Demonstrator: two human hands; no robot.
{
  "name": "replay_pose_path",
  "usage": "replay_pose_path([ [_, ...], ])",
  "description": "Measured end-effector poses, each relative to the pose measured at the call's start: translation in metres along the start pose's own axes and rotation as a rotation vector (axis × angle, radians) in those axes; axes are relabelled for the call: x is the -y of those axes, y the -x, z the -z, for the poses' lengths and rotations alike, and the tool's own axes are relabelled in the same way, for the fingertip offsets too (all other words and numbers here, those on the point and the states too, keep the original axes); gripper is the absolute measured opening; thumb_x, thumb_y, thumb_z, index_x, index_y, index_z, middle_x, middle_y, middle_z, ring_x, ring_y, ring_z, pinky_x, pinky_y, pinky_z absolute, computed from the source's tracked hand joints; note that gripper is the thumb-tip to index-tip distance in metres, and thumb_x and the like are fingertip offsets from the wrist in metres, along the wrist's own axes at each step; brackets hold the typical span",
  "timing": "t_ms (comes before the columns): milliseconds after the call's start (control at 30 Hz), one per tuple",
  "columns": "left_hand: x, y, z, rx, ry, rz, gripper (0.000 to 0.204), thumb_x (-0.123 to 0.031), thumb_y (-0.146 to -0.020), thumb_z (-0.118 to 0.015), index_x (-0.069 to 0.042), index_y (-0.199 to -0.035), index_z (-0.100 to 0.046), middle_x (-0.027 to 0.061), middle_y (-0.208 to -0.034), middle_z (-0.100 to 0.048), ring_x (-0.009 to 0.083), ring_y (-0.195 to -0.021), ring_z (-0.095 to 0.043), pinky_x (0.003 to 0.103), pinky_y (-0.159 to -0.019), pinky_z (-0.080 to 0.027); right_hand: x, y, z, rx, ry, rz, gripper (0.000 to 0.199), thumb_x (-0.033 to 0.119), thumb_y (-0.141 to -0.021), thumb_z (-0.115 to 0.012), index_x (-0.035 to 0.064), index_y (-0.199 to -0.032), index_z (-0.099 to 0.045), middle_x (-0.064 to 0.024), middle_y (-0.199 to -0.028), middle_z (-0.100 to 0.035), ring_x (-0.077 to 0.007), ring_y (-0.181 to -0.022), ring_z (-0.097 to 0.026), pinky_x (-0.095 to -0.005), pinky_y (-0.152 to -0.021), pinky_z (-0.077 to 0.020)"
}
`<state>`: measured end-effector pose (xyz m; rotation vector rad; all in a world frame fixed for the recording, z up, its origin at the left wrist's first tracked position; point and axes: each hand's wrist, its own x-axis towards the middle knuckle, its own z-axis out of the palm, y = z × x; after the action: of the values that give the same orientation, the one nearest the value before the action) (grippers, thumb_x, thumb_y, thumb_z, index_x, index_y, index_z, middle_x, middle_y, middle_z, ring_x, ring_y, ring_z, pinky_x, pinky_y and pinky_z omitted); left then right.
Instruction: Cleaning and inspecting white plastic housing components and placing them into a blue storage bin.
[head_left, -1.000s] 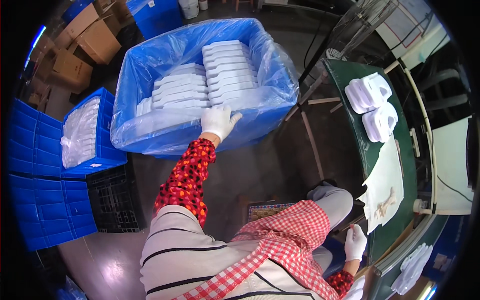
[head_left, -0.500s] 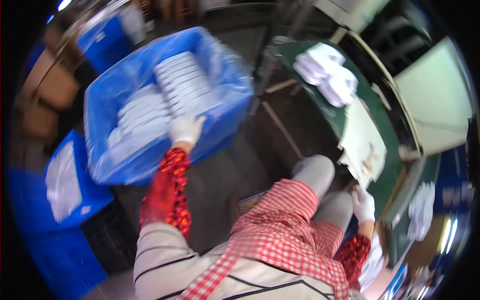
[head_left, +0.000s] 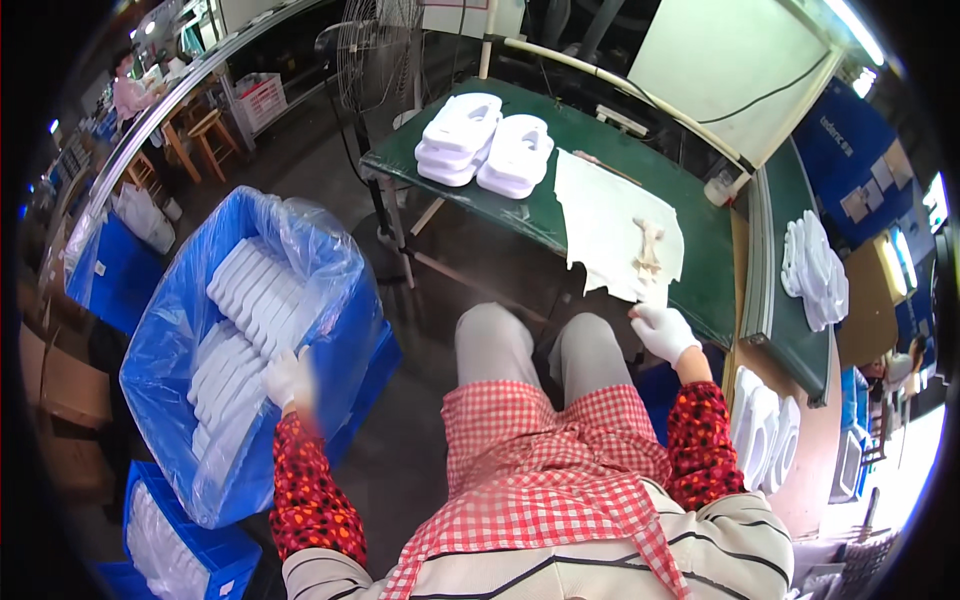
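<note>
My left hand [head_left: 287, 380], in a white glove, is at the near right side of a blue bin [head_left: 365, 375] lined with clear plastic. Its fingers lie against the rows of white plastic parts [head_left: 258, 298] inside; blur along the hand hides whether it grips one. White-gloved too, my right hand [head_left: 664, 335] is at the near edge of a green table [head_left: 705, 270], its fingers curled together; what they hold, if anything, is hidden. Just beyond that hand lies a ragged white sheet [head_left: 600, 215] with a crumpled beige cloth [head_left: 648, 245] on it.
Two stacks of white ring-shaped parts [head_left: 516, 155] stand on the table's left part. More white parts [head_left: 812, 270] rest on a side bench at right, others [head_left: 762, 430] below it. A standing fan [head_left: 375, 60] is behind the bin. Another blue bin [head_left: 215, 560] sits at lower left.
The view has swung to the right and steadied, so the table now faces me and the bin is lower left. My left hand is still at the bin, my right hand still at the table edge.
</note>
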<state>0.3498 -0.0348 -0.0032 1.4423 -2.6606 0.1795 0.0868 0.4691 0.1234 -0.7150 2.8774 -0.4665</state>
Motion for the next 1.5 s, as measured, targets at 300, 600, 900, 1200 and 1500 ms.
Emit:
replay_pose_path([
  [300, 0.003, 0.002, 0.009, 0.086, 0.001, 0.014, 0.041, -0.045, -0.089, -0.048, -0.005, -0.092, -0.058, 0.0145, -0.092, -0.062, 0.0337, -0.088, -0.058, 0.046, -0.078, -0.043, 0.102, -0.211, -0.026, -0.072, -0.226, 0.320, 0.049, 0.023, -0.081, -0.057, 0.0079, -0.126, -0.047, -0.0176, -0.105, -0.063, -0.0325, -0.096, -0.061, -0.0387, -0.085, -0.0468],
  [600, -0.003, -0.012, 0.015, 0.213, -0.038, -0.010, 0.038, -0.044, -0.088, -0.048, -0.007, -0.090, -0.059, 0.0130, -0.092, -0.061, 0.0321, -0.090, -0.055, 0.045, -0.082, -0.039, 0.142, -0.339, -0.029, 0.088, 0.390, 0.089, 0.095, 0.046, -0.065, -0.068, 0.0235, -0.144, -0.021, -0.0269, -0.143, -0.026, -0.0456, -0.138, -0.001, -0.0548, -0.108, -0.0168],
  [900, -0.010, -0.014, 0.007, -0.139, 0.461, 0.105, 0.034, -0.033, -0.082, -0.060, -0.005, -0.100, -0.059, 0.0179, -0.104, -0.057, 0.0346, -0.099, -0.053, 0.045, -0.087, -0.042, 0.151, -0.303, 0.024, -0.478, -0.208, 0.034, 0.092, 0.030, -0.060, -0.080, 0.0051, -0.135, -0.032, -0.0194, -0.121, -0.048, -0.0284, -0.112, -0.049, -0.0359, -0.094, -0.0412],
  [1200, -0.004, -0.138, 0.117, 0.072, 1.909, 0.136, 0.053, -0.024, -0.077, -0.069, 0.007, -0.115, -0.050, 0.0155, -0.099, -0.062, 0.0202, -0.089, -0.061, 0.031, -0.078, -0.050, 0.456, -0.178, -0.124, -0.113, -0.349, 1.434, 0.063, 0.020, -0.058, -0.073, 0.0017, -0.111, -0.046, -0.0229, -0.105, -0.044, -0.0439, -0.099, -0.044, -0.0487, -0.089, -0.0363],
  [1500, 0.313, -0.105, 0.041, 0.410, 1.855, 0.856, 0.023, -0.017, -0.086, -0.054, -0.003, -0.101, -0.064, 0.0077, -0.085, -0.065, 0.0172, -0.082, -0.061, 0.033, -0.073, -0.051, 0.541, -0.152, -0.222, 0.710, -0.312, 1.518, 0.058, 0.015, -0.062, -0.073, 0.0074, -0.115, -0.052, -0.0168, -0.115, -0.050, -0.0365, -0.103, -0.051, -0.0434, -0.086, -0.0427],
])
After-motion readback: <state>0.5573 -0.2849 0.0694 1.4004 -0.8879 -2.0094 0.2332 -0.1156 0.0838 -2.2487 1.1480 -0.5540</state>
